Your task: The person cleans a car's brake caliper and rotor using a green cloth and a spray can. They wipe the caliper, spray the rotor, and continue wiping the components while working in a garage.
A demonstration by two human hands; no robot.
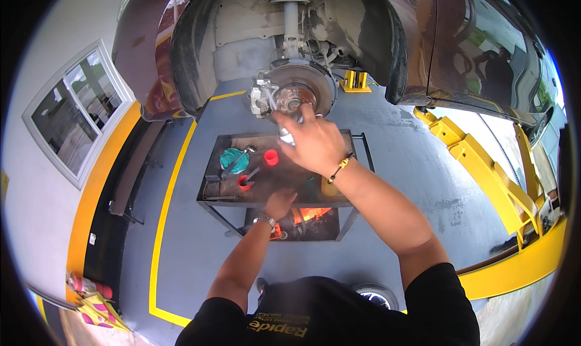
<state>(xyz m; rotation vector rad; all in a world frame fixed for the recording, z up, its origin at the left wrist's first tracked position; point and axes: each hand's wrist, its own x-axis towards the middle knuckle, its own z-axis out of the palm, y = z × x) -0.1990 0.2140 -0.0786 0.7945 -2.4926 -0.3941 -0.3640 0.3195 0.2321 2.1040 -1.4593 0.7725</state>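
A lifted dark red car shows its bare wheel arch, with a brake disc [315, 83] and a grey caliper [261, 98] at the hub. My right hand [315, 143] is raised just below the disc, closed around a silver spray can [284, 133] that points up at the hub. A yellow bead bracelet sits on that wrist. My left hand [279, 202], with a wristwatch, reaches down to the front edge of a dark metal tool cart [209, 186]; its fingers are curled, and what they hold is hidden.
On the cart's top lie a teal rag [233, 158], a red cap [271, 157], a red cup with a tool [244, 181] and other tools. Orange items fill its lower shelf. Yellow lift arms [484, 158] stand right, a window [78, 110] left, yellow floor lines around.
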